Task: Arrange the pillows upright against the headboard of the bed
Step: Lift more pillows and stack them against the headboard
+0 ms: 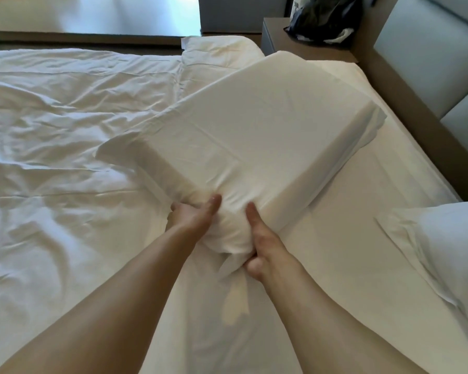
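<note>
White pillow [254, 136] gripped at its near end by both hands, left [193, 215] and right [265, 245].

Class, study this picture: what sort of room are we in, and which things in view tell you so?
Most likely a hotel bedroom. A wide bed with a rumpled white duvet, a padded headboard with a bedside table beside it, and plain white pillows, one gripped by both hands.

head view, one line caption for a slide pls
Both hands, left and right, grip a white pillow lifted over the bed.
</note>
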